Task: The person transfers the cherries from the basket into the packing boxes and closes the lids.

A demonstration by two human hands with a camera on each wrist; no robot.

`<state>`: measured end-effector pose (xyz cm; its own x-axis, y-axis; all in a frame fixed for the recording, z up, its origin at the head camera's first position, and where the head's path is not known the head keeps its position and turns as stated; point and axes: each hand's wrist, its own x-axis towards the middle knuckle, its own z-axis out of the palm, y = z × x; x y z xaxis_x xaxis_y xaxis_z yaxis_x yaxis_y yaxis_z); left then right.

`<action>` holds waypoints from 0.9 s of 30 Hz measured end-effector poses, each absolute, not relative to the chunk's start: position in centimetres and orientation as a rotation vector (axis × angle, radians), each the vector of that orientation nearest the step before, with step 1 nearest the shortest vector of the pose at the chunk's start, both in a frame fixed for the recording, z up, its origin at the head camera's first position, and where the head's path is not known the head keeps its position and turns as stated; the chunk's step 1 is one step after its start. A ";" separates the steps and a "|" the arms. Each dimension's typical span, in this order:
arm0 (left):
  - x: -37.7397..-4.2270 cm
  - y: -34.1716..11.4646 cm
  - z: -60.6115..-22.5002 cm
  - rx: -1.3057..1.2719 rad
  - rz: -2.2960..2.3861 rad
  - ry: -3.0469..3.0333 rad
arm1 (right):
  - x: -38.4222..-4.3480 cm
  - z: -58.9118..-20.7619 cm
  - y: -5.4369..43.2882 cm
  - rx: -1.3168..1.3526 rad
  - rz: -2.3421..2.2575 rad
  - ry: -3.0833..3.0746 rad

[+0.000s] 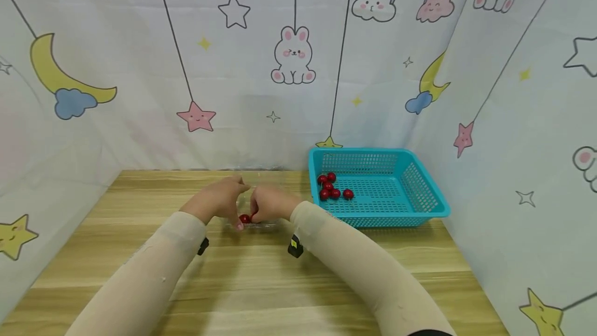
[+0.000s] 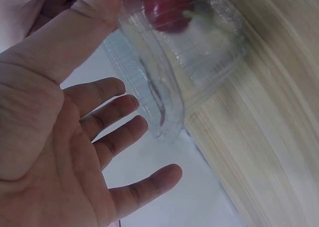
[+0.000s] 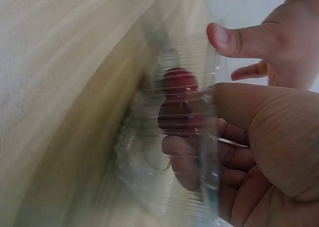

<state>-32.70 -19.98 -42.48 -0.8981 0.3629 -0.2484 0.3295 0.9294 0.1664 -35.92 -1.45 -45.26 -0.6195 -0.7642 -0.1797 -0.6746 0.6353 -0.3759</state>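
Six cherries [image 1: 328, 186] lie at the left side of a turquoise basket [image 1: 380, 221], which stands at the far right of the wooden table [image 1: 252, 289]. A clear plastic container [image 1: 261, 226] is positioned to the left of the basket, near the far edge of the table. At least two red fruits are inside it. The left hand [image 1: 220, 198] is at the left of the container; its thumb touches the near rim, and its other fingers are spread and extended. The right hand [image 1: 274, 204] reaches into the container from the right, thumb and fingers bent around one red fruit [image 3: 173, 118]; firmness of grip cannot be determined. Both forearms wear beige sleeves [image 1: 135, 274]. A printed curtain [image 1: 252, 77] hangs behind the table.
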 end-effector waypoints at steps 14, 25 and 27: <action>-32.8 -20.2 -42.7 0.514 0.189 2.810 | -35.7 -45.1 -1.3 -1.145 -0.526 2.477; -32.9 -20.0 -42.7 0.471 0.198 2.788 | -35.5 -39.7 3.2 -1.090 -0.434 2.581; -32.9 -20.1 -42.8 0.475 0.197 2.790 | -35.6 -38.8 4.5 -1.055 -0.449 2.608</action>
